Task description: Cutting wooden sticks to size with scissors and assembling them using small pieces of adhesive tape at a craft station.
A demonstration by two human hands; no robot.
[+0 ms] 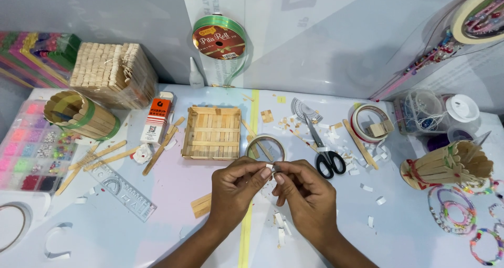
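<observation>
My left hand (pixel 235 190) and my right hand (pixel 306 194) meet over the middle of the table, fingertips pinched together on a tiny white piece of tape (pixel 270 167). Just beyond them lies a clear tape roll (pixel 265 147). A square tray of wooden craft sticks (pixel 211 133) rests behind the hands. Black-handled scissors (pixel 324 151) lie to the right of the tape roll. White paper scraps (pixel 280 227) are scattered under and around my right wrist.
A stick cylinder with green tape (pixel 81 115), stick bundle (pixel 112 74), glue box (pixel 156 120), clear ruler (pixel 122 190) and bead organiser (pixel 29 150) are at left. Green ribbon spool (pixel 220 40) at back. Another tape roll (pixel 370 122), stick cup (pixel 446 165) and bead bracelets (pixel 454 209) at right.
</observation>
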